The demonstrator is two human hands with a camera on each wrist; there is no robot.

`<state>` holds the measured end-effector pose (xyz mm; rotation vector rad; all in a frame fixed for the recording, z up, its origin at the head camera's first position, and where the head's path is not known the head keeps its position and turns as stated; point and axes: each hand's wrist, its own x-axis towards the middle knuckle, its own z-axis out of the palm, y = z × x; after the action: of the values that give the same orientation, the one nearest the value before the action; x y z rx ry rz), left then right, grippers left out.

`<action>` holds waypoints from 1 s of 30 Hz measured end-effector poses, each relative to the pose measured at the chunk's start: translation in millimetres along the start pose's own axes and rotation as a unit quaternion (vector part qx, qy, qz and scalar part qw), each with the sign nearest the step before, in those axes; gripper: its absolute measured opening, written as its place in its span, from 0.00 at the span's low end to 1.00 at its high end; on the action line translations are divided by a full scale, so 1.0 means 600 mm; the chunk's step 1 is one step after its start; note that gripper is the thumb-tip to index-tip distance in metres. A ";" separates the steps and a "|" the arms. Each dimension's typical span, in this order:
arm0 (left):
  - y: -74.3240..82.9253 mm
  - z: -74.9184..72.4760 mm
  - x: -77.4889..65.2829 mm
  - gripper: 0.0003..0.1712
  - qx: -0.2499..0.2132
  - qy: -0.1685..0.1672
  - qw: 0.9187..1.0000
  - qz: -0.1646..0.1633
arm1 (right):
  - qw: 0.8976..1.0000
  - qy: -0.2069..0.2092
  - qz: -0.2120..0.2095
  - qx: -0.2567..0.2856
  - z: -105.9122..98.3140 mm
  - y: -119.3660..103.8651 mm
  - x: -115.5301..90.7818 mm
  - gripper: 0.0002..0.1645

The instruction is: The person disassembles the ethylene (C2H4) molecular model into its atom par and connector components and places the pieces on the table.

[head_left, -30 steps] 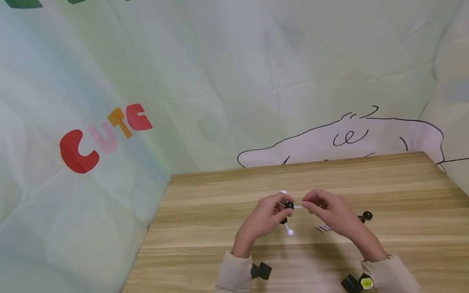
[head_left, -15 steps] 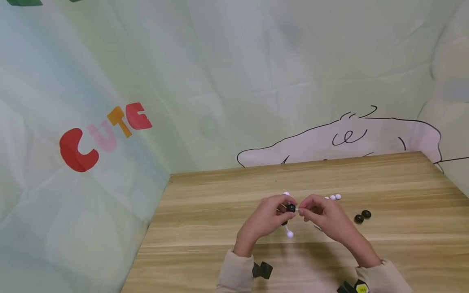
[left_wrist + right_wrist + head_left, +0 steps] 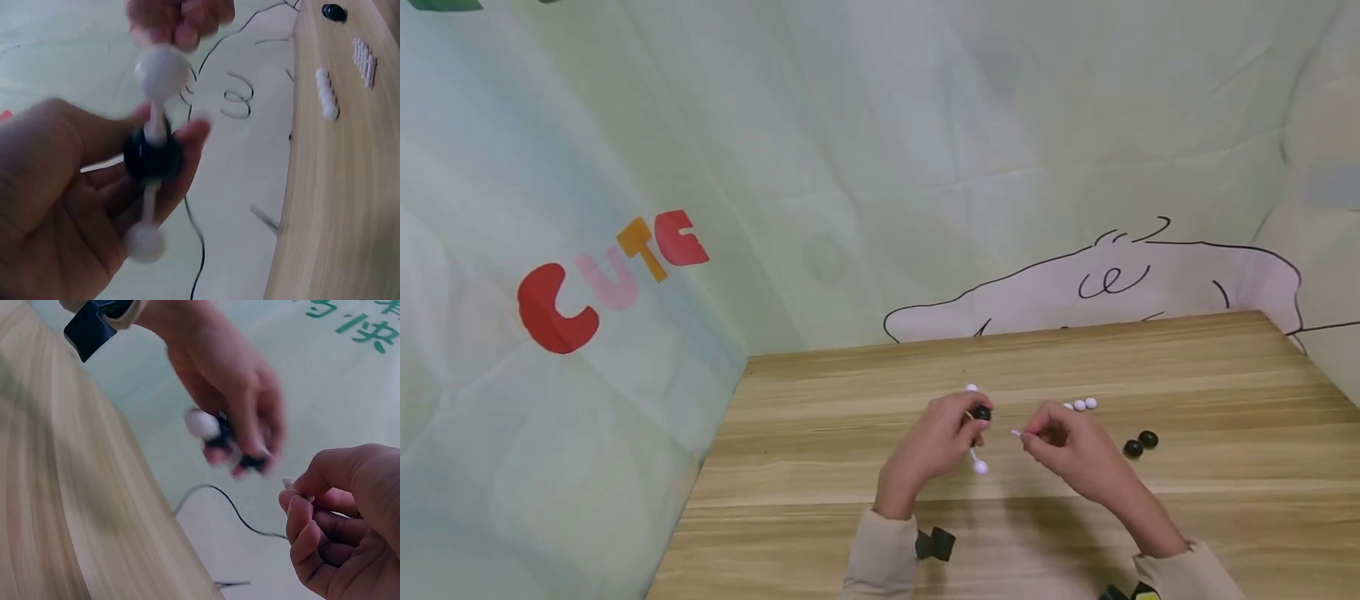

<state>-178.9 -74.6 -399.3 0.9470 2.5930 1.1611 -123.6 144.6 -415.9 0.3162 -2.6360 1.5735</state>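
Note:
My left hand [image 3: 928, 446] holds a ball-and-stick molecular model, its fingers and thumb around a black ball [image 3: 982, 412]. White balls on short white sticks stick out from the model: one white ball [image 3: 981, 467] towards me, another beyond the fingers. In the left wrist view, a white ball [image 3: 161, 72] stands above the black ball and a second hangs below it. To the right, my right hand [image 3: 1078, 450] pinches a small white stick [image 3: 1016, 432] between thumb and fingertips. The right wrist view shows that stick's tip [image 3: 289, 483] apart from the blurred model. Fingers hide part of the model.
On the wooden table [image 3: 820, 517], several loose white balls [image 3: 1079, 406] lie in a row behind my right hand. Two black balls [image 3: 1140, 443] lie further right. Several white sticks [image 3: 364, 62] lie side by side. A printed cloth backdrop [image 3: 850, 208] hangs behind the table.
Half a second ago the right hand's stick was up against the black ball; now the hands are apart with a gap between. The left hand and model have shifted slightly left and away from me.

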 end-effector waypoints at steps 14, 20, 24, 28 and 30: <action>-0.019 -0.030 -0.021 0.15 -0.074 0.065 0.995 0.001 | 0.979 0.013 0.054 -0.198 0.036 0.092 -0.031 0.05; -0.013 -0.017 -0.023 0.14 -0.159 0.033 0.987 0.003 | 0.970 0.023 0.054 -0.235 0.056 0.110 -0.035 0.07; -0.007 -0.011 -0.023 0.12 -0.188 0.020 0.982 -0.008 | 0.966 0.034 0.041 -0.255 0.062 0.112 -0.037 0.07; -0.002 -0.007 -0.023 0.13 -0.215 0.011 0.976 -0.025 | 0.962 0.035 0.037 -0.268 0.064 0.110 -0.037 0.07; 0.000 -0.007 -0.024 0.14 -0.231 0.004 0.972 -0.030 | 0.962 0.034 0.042 -0.268 0.062 0.103 -0.036 0.06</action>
<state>-169.1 -85.7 -398.1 0.7528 2.1808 1.6479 -112.8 143.5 -490.3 0.1140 -2.9069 0.8057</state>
